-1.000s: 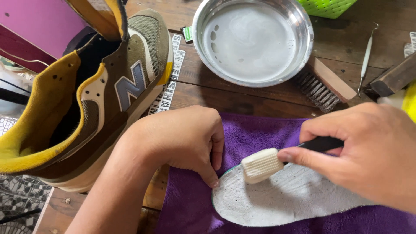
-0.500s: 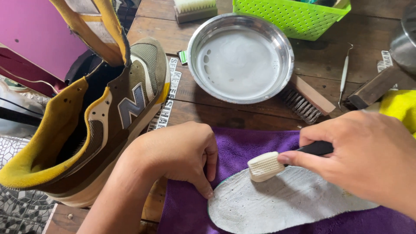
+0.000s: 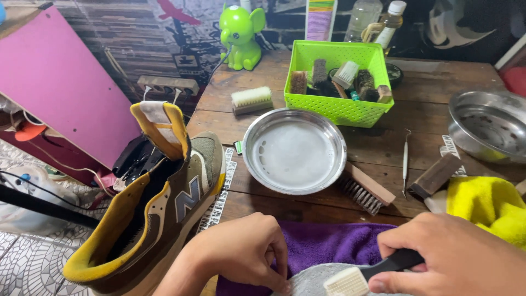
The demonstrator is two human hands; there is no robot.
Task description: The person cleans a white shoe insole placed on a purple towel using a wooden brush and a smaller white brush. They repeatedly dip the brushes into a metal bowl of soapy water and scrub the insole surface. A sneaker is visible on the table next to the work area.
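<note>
Your right hand (image 3: 460, 257) is clenched around the black handle of a small white-bristled brush (image 3: 350, 280), whose head rests on the grey insole (image 3: 312, 280) at the bottom edge of the view. Your left hand (image 3: 241, 252) presses its curled fingertips down on the insole's near end, pinning it to the purple towel (image 3: 329, 244). One brown and yellow sneaker (image 3: 153, 203) stands tilted just left of your left wrist. On the wooden table (image 3: 416, 82) you have two steel bowls: one with soapy water (image 3: 295, 149) in the middle, another (image 3: 487, 129) at the right edge. Two loose brushes lie out, a wire one (image 3: 364, 192) touching the soapy bowl and a pale one (image 3: 251, 100) farther back. A green basket (image 3: 337, 82) holds several more brushes, and a yellow cloth (image 3: 487, 205) sits by your right hand.
</note>
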